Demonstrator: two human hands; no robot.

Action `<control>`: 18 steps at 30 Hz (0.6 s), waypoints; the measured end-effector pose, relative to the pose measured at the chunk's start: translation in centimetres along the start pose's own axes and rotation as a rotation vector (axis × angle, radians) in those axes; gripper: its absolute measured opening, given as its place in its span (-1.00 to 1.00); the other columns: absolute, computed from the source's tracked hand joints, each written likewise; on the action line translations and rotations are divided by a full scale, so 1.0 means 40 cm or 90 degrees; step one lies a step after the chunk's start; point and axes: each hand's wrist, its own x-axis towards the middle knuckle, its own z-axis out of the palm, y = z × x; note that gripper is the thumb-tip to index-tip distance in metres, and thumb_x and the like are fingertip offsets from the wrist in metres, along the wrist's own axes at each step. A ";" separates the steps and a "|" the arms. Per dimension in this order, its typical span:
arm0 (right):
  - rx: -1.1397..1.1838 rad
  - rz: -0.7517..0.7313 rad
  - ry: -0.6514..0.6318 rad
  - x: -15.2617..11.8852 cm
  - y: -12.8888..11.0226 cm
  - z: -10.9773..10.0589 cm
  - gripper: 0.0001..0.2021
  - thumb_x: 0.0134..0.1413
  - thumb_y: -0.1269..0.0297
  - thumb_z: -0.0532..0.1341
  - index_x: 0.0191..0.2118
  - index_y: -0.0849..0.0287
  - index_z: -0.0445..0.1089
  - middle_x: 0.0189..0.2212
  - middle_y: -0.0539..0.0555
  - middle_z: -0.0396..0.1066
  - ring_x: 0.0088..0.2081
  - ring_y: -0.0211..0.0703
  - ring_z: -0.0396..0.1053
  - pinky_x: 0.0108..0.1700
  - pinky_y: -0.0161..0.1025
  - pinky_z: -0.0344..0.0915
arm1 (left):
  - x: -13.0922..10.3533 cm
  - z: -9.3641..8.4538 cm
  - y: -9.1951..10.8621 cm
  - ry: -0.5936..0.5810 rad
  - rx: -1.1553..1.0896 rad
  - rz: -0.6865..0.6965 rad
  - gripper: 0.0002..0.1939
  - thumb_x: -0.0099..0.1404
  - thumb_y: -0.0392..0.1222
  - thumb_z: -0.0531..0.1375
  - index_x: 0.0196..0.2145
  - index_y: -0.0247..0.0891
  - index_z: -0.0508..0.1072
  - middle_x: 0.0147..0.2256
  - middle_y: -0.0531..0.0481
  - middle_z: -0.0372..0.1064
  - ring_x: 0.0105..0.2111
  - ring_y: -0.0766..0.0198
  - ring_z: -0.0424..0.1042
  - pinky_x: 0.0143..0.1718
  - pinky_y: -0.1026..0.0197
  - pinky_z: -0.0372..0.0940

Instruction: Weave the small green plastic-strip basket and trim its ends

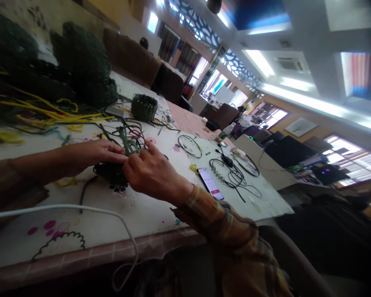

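Observation:
A small dark green woven basket (pixel 111 173), with loose strips standing up from it, is between my two hands at the table. My left hand (pixel 92 154) grips its rim from the left, thumb and fingers closed together. My right hand (pixel 153 175) is closed at the right side of the basket, with its index finger raised. Flat green strips (pixel 128 142) rise and fan out just beyond my fingers. The right palm and the strip ends inside it are hidden from me.
A round green woven basket (pixel 144 107) stands farther back. Dark green bundles (pixel 80 62) and yellow strips (pixel 55 111) lie at the left. A phone (pixel 210 183), coiled black cords (pixel 231 171) and a bottle (pixel 226 131) are on the right. A white cable (pixel 80 207) crosses the front.

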 end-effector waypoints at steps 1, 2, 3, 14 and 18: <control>-0.011 -0.004 -0.016 0.000 -0.003 0.004 -0.59 0.42 0.53 -0.10 -0.24 0.24 0.49 -0.40 0.11 0.43 -0.36 -0.11 0.36 0.00 0.11 0.47 | -0.002 0.000 0.002 -0.009 -0.003 -0.003 -0.51 -0.17 0.26 0.38 -0.59 -0.21 0.38 -0.59 0.10 0.23 -0.51 0.26 0.18 -0.45 0.21 0.05; -0.021 -0.006 -0.027 -0.001 -0.006 0.008 -0.59 0.43 0.52 -0.12 -0.22 0.27 0.49 -0.39 0.13 0.43 -0.36 -0.10 0.38 -0.14 0.02 0.47 | -0.003 -0.001 0.004 -0.009 -0.002 0.003 -0.51 -0.15 0.26 0.38 -0.59 -0.21 0.37 -0.60 0.11 0.21 -0.51 0.28 0.16 -0.45 0.21 0.04; -0.029 -0.005 -0.033 -0.002 -0.008 0.013 -0.59 0.44 0.51 -0.12 -0.20 0.29 0.48 -0.38 0.16 0.44 -0.36 -0.09 0.39 -0.25 -0.05 0.44 | -0.003 -0.002 0.004 -0.007 0.001 0.012 -0.51 -0.13 0.26 0.38 -0.59 -0.21 0.37 -0.60 0.12 0.20 -0.51 0.28 0.14 -0.45 0.21 0.03; -0.145 0.015 0.062 -0.031 -0.045 0.093 -0.67 0.46 0.44 -0.09 -0.12 0.28 0.42 -0.33 0.21 0.47 -0.40 -0.10 0.34 -0.47 -0.18 0.18 | -0.005 0.016 0.004 0.002 -0.015 0.026 -0.55 -0.10 0.22 0.36 -0.56 -0.21 0.35 -0.60 0.15 0.19 -0.51 0.29 0.15 -0.45 0.22 0.05; -0.122 0.058 0.085 -0.034 -0.059 0.109 -0.72 0.46 0.41 -0.06 -0.17 0.20 0.39 -0.38 0.15 0.42 -0.40 -0.10 0.29 -0.45 -0.18 0.16 | -0.016 0.024 0.014 -0.004 -0.014 0.017 -0.51 -0.15 0.24 0.39 -0.54 -0.22 0.38 -0.56 0.12 0.25 -0.50 0.27 0.22 -0.48 0.25 0.09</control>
